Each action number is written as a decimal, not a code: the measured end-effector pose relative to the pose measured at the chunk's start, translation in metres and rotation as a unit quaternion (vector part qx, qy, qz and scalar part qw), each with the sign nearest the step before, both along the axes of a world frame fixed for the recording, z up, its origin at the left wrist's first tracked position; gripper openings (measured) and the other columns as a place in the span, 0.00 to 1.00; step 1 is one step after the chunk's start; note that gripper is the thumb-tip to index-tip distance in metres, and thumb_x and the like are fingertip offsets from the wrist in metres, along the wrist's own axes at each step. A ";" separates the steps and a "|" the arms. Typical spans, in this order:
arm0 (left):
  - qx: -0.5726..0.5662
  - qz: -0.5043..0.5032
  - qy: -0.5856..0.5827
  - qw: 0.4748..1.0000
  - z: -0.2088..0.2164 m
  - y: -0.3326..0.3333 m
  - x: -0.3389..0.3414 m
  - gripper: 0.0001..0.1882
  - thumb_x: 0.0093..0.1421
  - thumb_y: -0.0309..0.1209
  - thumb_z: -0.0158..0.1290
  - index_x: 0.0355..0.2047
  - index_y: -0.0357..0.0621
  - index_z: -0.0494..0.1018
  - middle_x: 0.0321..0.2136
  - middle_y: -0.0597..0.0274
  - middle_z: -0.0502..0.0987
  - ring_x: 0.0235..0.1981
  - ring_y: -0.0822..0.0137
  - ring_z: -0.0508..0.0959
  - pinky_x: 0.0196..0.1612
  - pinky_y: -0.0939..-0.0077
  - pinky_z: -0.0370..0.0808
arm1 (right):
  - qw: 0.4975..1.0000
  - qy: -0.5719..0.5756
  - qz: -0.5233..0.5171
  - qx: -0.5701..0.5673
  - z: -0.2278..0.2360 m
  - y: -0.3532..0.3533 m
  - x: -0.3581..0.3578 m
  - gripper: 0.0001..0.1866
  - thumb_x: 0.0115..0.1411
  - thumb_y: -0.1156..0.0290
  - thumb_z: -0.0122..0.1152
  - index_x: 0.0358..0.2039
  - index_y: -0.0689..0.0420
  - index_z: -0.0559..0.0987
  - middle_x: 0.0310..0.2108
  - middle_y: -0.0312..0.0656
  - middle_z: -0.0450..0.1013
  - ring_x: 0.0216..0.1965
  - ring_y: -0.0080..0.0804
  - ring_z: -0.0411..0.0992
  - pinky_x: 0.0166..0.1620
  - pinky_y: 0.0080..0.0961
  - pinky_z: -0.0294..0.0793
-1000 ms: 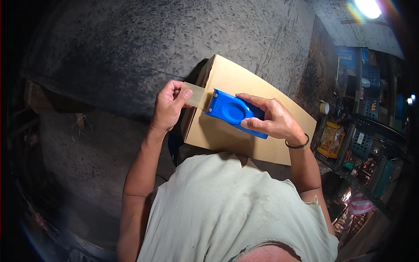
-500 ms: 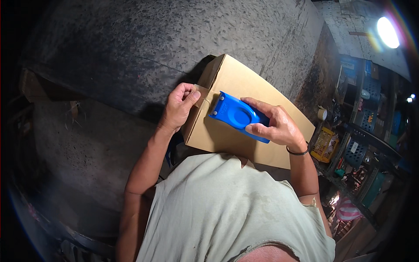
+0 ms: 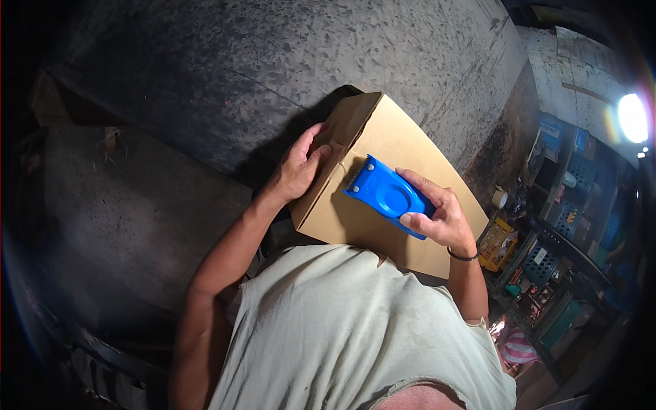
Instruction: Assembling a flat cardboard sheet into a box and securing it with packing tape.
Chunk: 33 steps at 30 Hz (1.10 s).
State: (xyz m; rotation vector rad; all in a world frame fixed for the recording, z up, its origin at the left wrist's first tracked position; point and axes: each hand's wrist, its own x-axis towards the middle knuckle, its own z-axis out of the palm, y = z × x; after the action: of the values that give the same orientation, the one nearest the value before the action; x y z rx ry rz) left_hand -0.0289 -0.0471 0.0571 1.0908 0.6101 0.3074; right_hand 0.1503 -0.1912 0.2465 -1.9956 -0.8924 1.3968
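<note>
A brown cardboard box lies tilted in front of me, with its taped side to the left. My right hand grips a blue tape dispenser over the box's broad face, its toothed end pointing left. Against the box's left side rests my left hand, fingers stretched out and thumb on a strip of clear brown tape near the edge. That hand holds no loose object; its fingertips are partly out of sight along the side.
A dark, speckled worktop spreads beyond the box. To the right, shelving holds a yellow basket, blue perforated bins and a tape roll. A bright lamp shines at far right.
My left hand has gone from pinching the tape end to lying against the box's side, with the tape folded down there. The dispenser has shifted slightly right and nearer in view.
</note>
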 end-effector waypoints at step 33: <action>0.343 -0.084 0.112 0.929 -0.041 0.003 -0.004 0.27 0.66 0.47 0.37 0.59 0.44 0.60 0.59 0.44 0.59 0.61 0.46 0.58 0.61 0.55 0.56 | 1.000 -0.007 -0.003 0.011 -0.006 -0.002 0.000 0.36 0.47 0.65 0.66 0.56 0.67 0.69 0.45 0.53 0.75 0.47 0.37 0.75 0.53 0.30 0.71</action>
State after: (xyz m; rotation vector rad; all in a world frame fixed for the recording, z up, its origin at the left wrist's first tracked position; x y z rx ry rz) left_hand -0.0326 -0.0436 0.0164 1.8624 0.6196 0.2524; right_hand 0.1505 -0.1928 0.2401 -1.9914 -0.9040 1.3659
